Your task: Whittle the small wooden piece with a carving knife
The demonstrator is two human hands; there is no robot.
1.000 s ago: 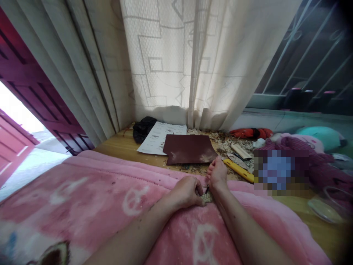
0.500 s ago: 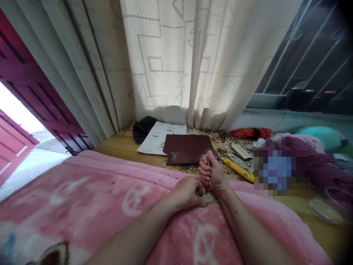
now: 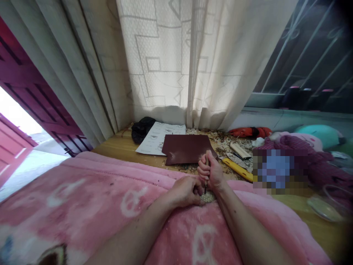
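Observation:
My right hand (image 3: pixel 211 172) is closed in a fist around a slim carving tool (image 3: pixel 205 188), held upright with its dark, narrow shaft pointing down. The shaft's tip meets a small pale carved piece (image 3: pixel 208 198) with a grid-like surface. My left hand (image 3: pixel 187 190) curls around the near left side of this piece, fingers bent against it and close to the shaft. Part of the piece is hidden by that hand. It rests on a pink plush blanket (image 3: pixel 104 206). Just beyond my right fist lies a dark brown sheet (image 3: pixel 190 148).
A yellow utility knife (image 3: pixel 237 170) lies right of my fist, near a beige-handled item (image 3: pixel 240 151). Shavings (image 3: pixel 220 141) litter the wooden surface (image 3: pixel 110 144). Farther back are white printed paper (image 3: pixel 154 137) and a black bag (image 3: pixel 141 129). A clear tub (image 3: pixel 325 208) stands right.
The view has shifted slightly, moving everything a little to the left. Both hands keep nearly the same pose, with the tool still against the pale piece.

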